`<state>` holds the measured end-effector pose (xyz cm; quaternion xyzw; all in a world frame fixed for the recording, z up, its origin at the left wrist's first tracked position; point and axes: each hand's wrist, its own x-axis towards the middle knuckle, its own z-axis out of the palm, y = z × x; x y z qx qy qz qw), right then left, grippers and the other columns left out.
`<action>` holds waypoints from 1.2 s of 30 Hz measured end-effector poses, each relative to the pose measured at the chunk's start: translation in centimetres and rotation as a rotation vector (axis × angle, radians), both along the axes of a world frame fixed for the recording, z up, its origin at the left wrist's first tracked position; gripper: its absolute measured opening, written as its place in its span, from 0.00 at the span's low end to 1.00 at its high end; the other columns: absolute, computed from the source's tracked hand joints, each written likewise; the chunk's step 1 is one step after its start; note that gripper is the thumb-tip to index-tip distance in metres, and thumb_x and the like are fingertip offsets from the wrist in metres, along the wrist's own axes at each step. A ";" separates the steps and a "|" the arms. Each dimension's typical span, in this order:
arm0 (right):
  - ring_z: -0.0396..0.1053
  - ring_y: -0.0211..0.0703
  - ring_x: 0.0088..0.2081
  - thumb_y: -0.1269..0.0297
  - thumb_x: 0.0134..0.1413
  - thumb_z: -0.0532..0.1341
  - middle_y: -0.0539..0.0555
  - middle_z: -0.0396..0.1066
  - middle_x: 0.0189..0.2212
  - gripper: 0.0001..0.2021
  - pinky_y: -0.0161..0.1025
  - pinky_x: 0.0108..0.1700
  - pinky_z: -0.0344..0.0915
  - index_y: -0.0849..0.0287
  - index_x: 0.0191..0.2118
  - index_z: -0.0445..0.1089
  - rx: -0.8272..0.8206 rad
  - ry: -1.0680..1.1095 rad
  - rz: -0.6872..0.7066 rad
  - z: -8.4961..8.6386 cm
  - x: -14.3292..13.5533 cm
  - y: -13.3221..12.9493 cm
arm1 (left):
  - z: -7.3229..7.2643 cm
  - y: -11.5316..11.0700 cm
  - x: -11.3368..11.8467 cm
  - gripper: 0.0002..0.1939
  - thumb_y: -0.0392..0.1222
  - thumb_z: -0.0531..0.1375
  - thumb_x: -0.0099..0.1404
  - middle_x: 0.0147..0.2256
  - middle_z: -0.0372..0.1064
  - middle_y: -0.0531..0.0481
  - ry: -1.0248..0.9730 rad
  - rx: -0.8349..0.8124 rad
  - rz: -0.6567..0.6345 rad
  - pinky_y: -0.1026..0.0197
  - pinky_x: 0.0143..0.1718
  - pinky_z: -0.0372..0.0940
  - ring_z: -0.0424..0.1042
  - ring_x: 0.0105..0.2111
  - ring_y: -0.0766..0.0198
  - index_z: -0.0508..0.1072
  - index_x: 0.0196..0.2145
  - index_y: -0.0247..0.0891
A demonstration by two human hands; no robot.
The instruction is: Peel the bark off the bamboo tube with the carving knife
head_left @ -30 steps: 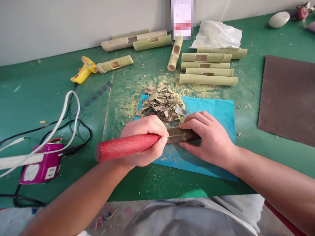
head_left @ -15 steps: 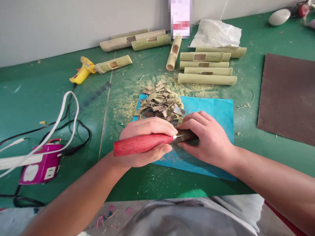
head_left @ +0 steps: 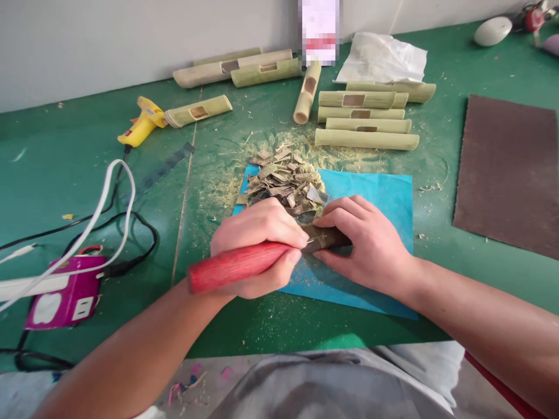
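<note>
My left hand (head_left: 257,230) is wrapped round the red wooden handle of a carving tool (head_left: 240,266), whose thin metal tip points right. That tip meets the top of a dark brown bamboo piece (head_left: 324,237), where light scratch marks show. From the other side, the fingers and thumb of my right hand (head_left: 364,235) grip the bamboo piece; its right end is hidden under the palm. Below both hands lies a blue sheet (head_left: 371,189). A heap of thin bamboo chips (head_left: 283,180) sits on the sheet, just beyond the bamboo piece.
Cut bamboo tubes with slots (head_left: 367,139) lie at the back, near a crumpled white bag (head_left: 382,58). At left are a yellow glue gun (head_left: 142,125), a clear ruler (head_left: 166,169), cables and a purple power socket box (head_left: 65,297). A brown mat (head_left: 506,174) lies right.
My left hand has shifted slightly, and the red handle's back end has swung left and down. My right hand keeps its hold on the bamboo piece. The whole view has moved a little.
</note>
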<state>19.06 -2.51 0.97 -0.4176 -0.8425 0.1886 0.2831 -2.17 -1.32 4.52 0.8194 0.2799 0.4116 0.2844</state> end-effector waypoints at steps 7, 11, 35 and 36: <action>0.69 0.51 0.41 0.65 0.52 0.68 0.58 0.75 0.42 0.13 0.47 0.41 0.65 0.59 0.43 0.70 0.011 -0.007 0.007 0.0 0.0 0.0 | -1.0 -0.6 -0.6 0.06 0.33 0.59 0.61 0.27 0.74 0.53 -0.140 0.026 0.115 0.57 0.28 0.64 0.72 0.27 0.66 0.74 0.30 0.41; 0.69 0.51 0.41 0.65 0.51 0.68 0.58 0.75 0.42 0.13 0.47 0.41 0.65 0.60 0.42 0.70 0.036 -0.006 0.003 0.0 0.0 0.0 | -1.9 -0.2 -1.1 0.05 0.33 0.60 0.63 0.28 0.75 0.51 -0.215 0.007 0.080 0.59 0.28 0.66 0.74 0.27 0.66 0.75 0.31 0.37; 0.69 0.53 0.40 0.65 0.51 0.69 0.59 0.76 0.41 0.13 0.48 0.40 0.65 0.63 0.42 0.72 0.045 -0.007 -0.005 0.0 -0.1 -0.2 | -0.6 -0.1 -0.7 0.05 0.28 0.60 0.59 0.29 0.77 0.48 -0.120 -0.016 0.018 0.62 0.29 0.71 0.76 0.28 0.66 0.74 0.29 0.36; 0.69 0.53 0.40 0.65 0.50 0.69 0.59 0.76 0.41 0.13 0.48 0.40 0.65 0.63 0.42 0.72 0.046 -0.008 -0.001 0.0 -0.1 -0.2 | -0.7 -0.2 -0.7 0.06 0.29 0.60 0.59 0.29 0.76 0.49 -0.148 -0.009 0.037 0.62 0.29 0.70 0.75 0.27 0.67 0.74 0.29 0.36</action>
